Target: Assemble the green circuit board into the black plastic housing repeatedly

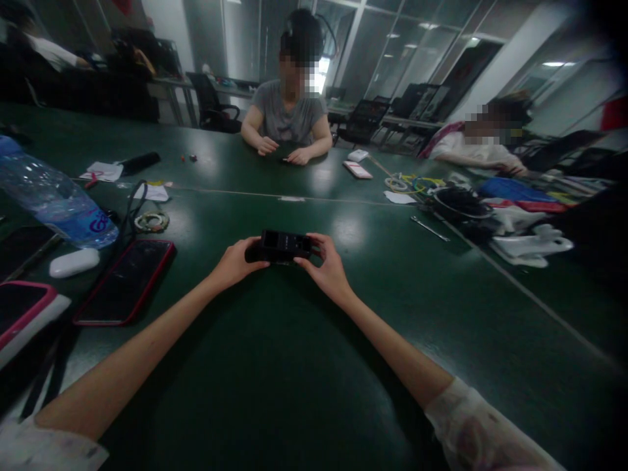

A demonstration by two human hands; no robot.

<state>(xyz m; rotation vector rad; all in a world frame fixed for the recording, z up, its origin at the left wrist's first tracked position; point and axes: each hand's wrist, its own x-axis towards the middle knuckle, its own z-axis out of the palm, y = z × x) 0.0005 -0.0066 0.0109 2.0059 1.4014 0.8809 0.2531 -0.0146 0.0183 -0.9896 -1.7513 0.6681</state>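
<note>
Item: one black device [286, 246], box-shaped, dead ahead at twelve o'clock, on or just above the green table [294, 366]; which, I cannot tell. Left hand [237, 261]: thumb and fingers pinching its nine o'clock end. Right hand [330, 265]: likewise at three o'clock. Stage: gripped by both, released by neither; whether any handling is finished or remains does not show. Surroundings: red-edged phone [126, 281], clear bottle [53, 196], ten o'clock; metal wrench [430, 229], one o'clock.
</note>
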